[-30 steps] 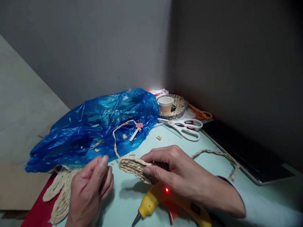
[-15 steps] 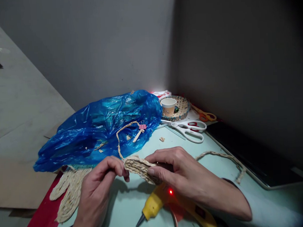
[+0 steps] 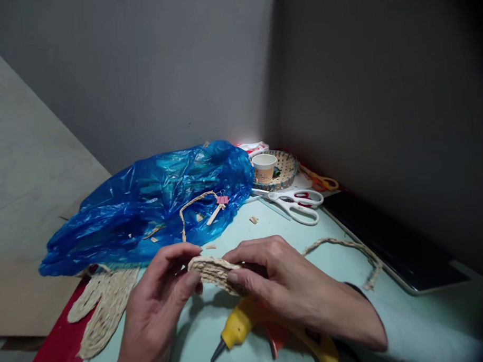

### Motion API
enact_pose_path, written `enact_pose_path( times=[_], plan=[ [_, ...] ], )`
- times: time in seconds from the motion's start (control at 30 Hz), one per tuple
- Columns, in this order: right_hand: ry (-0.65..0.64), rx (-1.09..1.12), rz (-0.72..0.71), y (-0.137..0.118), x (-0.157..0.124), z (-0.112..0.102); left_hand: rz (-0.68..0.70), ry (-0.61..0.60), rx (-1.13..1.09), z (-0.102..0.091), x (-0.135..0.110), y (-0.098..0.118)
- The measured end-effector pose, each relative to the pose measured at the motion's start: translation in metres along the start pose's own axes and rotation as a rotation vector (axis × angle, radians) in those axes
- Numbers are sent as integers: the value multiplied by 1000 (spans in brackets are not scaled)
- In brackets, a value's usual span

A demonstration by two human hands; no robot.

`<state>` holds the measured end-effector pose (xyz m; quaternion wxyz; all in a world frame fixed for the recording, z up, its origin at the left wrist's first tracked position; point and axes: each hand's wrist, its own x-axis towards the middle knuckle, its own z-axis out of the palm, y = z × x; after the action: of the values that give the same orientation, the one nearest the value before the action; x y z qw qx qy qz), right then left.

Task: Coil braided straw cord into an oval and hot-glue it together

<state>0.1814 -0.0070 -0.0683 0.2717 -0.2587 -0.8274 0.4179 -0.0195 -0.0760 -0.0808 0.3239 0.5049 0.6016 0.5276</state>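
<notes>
Between my hands is a small coiled piece of braided straw cord (image 3: 213, 271), its rows pressed side by side. My right hand (image 3: 279, 280) grips its right end, thumb in front and fingers behind. At its left end, my left hand (image 3: 160, 300) pinches the edge with thumb and fingers. A loose cord tail (image 3: 182, 220) rises from near my left fingers to a pink binder clip (image 3: 222, 199) on the blue plastic bag (image 3: 147, 200). Another cord end (image 3: 342, 242) trails out beyond my right hand. Beneath my right hand lies a yellow glue gun (image 3: 238, 326), its dark nozzle pointing left.
Looped straw pieces (image 3: 105, 312) lie on a red surface at the left. White-handled scissors (image 3: 301, 204), orange-handled scissors (image 3: 324, 182) and a woven basket (image 3: 288, 171) with a paper cup (image 3: 264, 169) stand at the back. A dark-screened tablet (image 3: 390, 244) rests at the right.
My left hand has shifted its fingers from the cord at the piece's left corner to a pinch on its left end. My right hand keeps its hold. The view has shifted slightly.
</notes>
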Motion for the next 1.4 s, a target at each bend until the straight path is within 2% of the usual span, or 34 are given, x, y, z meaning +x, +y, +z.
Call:
enact_pose_path(
  times=[0.07, 0.17, 0.3, 0.4, 0.5, 0.77, 0.97, 1.17, 1.4],
  plan=[
    [-33, -10, -21, -1, 0, -1, -12, 11, 50, -1, -1, -1],
    [-76, -36, -48, -3, -1, -6, -85, 35, -30, -3, 0, -2],
    [12, -105, -86, -6, -2, -14, -175, 23, -193, -2, 1, -2],
    [53, -157, -156, -6, -4, -19, -236, -22, -248, 0, 1, -2],
    [40, -206, -210, -5, -5, -20, -295, -90, -243, -1, 0, -2],
    [54, -297, -241, -3, -3, -21, -285, -232, -201, -2, 2, -6],
    [-32, -226, -300, -5, -6, -19, -305, -190, -237, 1, -1, -5],
    [-108, -244, -267, -2, -9, -14, -344, -160, -254, 3, 1, -6],
    [-154, -228, -264, -1, -8, -14, -326, -111, -249, 6, -2, -6]
  ],
)
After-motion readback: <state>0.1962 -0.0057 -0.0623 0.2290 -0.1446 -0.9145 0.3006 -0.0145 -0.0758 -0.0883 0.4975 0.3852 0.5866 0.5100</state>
